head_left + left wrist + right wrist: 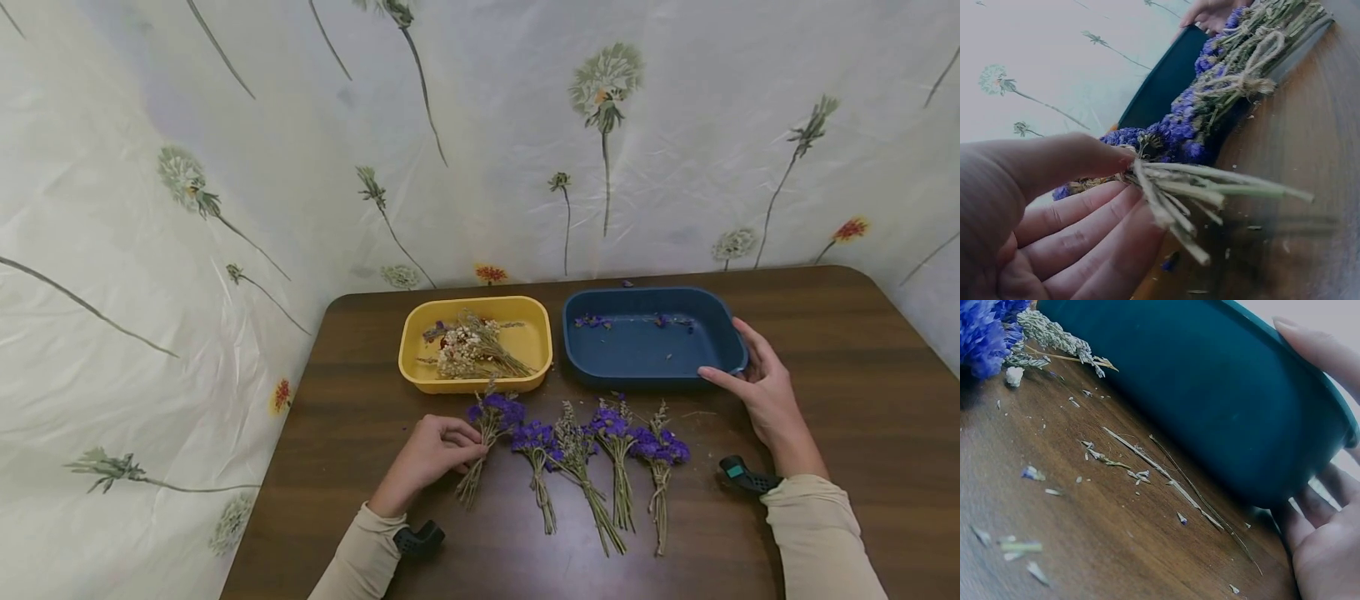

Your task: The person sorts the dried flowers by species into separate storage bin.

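My left hand (433,460) pinches the stems of a small bunch of dried purple flowers (498,412) between thumb and fingers, just in front of the yellow tray. In the left wrist view its cut stems (1179,192) stick out past the fingertips. At the right end of the blue tray (637,382), my right hand (772,404) grips the corner, thumb on the near rim and fingers around the outer side; the right wrist view shows the tray's wall (1210,394) close by. Between the hands lies a row of several more purple bunches (617,425), stems toward me, some visibly tied with twine (1247,82).
The yellow tray (472,387) at the back left holds dried bunches with cream flowers (459,354). A few purple sprigs (592,322) lie inside the blue tray. Stem scraps (1166,475) and petals litter the brown table (847,350). A flower-patterned sheet (495,167) hangs behind.
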A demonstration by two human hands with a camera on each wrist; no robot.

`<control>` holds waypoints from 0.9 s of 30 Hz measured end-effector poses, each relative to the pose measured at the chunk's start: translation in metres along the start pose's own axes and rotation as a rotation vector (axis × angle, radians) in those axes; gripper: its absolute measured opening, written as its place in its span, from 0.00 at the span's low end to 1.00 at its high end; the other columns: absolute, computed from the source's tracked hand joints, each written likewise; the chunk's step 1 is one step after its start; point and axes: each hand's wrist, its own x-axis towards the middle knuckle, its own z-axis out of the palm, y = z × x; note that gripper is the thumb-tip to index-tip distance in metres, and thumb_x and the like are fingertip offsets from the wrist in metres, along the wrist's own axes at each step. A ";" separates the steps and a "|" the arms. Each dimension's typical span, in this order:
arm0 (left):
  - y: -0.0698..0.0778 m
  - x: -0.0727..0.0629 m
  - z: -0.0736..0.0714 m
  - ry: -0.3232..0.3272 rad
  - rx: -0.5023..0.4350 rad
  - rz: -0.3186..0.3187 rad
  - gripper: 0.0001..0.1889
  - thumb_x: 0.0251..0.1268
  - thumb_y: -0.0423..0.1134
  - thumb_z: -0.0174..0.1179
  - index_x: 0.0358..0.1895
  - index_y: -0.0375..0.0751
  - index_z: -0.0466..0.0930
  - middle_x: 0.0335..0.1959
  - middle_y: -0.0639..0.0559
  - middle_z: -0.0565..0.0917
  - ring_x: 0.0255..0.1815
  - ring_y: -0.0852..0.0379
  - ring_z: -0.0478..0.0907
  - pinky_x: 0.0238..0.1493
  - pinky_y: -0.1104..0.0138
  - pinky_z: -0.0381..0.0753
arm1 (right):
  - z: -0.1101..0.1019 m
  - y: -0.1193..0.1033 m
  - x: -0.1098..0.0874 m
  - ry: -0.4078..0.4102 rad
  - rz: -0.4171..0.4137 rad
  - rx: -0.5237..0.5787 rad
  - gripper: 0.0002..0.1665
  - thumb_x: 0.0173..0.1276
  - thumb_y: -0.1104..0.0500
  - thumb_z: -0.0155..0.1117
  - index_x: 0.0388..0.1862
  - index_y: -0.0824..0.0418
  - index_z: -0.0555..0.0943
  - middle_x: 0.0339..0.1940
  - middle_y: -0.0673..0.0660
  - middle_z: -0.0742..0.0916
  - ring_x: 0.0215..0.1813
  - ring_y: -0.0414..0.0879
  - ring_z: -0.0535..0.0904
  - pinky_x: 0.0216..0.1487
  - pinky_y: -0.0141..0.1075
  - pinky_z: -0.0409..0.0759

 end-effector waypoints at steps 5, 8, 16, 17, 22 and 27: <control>0.006 -0.005 -0.006 -0.004 0.016 0.022 0.11 0.66 0.40 0.71 0.43 0.35 0.89 0.37 0.42 0.92 0.31 0.55 0.89 0.37 0.59 0.90 | 0.000 0.000 0.000 -0.002 0.007 -0.009 0.54 0.70 0.72 0.67 0.86 0.46 0.52 0.87 0.46 0.56 0.85 0.39 0.52 0.60 0.13 0.69; 0.008 -0.007 -0.008 -0.010 0.035 0.047 0.10 0.67 0.40 0.70 0.44 0.36 0.89 0.37 0.43 0.92 0.32 0.56 0.89 0.38 0.59 0.90 | 0.000 0.000 0.000 -0.002 0.002 -0.009 0.54 0.70 0.72 0.67 0.86 0.47 0.52 0.87 0.47 0.56 0.85 0.39 0.53 0.60 0.13 0.70; 0.015 -0.007 -0.006 -0.042 0.051 0.099 0.08 0.67 0.39 0.69 0.44 0.37 0.89 0.38 0.43 0.92 0.33 0.58 0.89 0.37 0.63 0.90 | 0.001 -0.002 0.000 0.003 0.020 -0.057 0.54 0.70 0.69 0.68 0.86 0.44 0.53 0.87 0.44 0.54 0.86 0.39 0.49 0.66 0.13 0.66; 0.016 -0.007 -0.005 -0.043 0.057 0.108 0.09 0.67 0.38 0.69 0.44 0.37 0.89 0.37 0.43 0.92 0.33 0.58 0.89 0.37 0.63 0.89 | 0.000 -0.002 0.000 0.003 0.019 -0.061 0.54 0.70 0.69 0.68 0.86 0.44 0.52 0.87 0.44 0.54 0.86 0.39 0.49 0.65 0.13 0.66; 0.026 -0.004 -0.004 -0.037 0.091 0.147 0.09 0.67 0.38 0.69 0.44 0.37 0.89 0.38 0.43 0.92 0.34 0.58 0.89 0.38 0.68 0.88 | 0.000 -0.002 0.000 0.004 0.015 -0.044 0.54 0.70 0.70 0.68 0.86 0.44 0.53 0.87 0.45 0.55 0.85 0.40 0.52 0.61 0.13 0.69; 0.036 0.001 -0.003 -0.032 0.110 0.161 0.08 0.67 0.40 0.69 0.44 0.39 0.90 0.38 0.45 0.92 0.35 0.59 0.88 0.40 0.69 0.87 | 0.000 -0.001 0.000 0.000 0.021 -0.022 0.54 0.70 0.71 0.67 0.86 0.44 0.53 0.87 0.44 0.55 0.86 0.39 0.50 0.61 0.13 0.69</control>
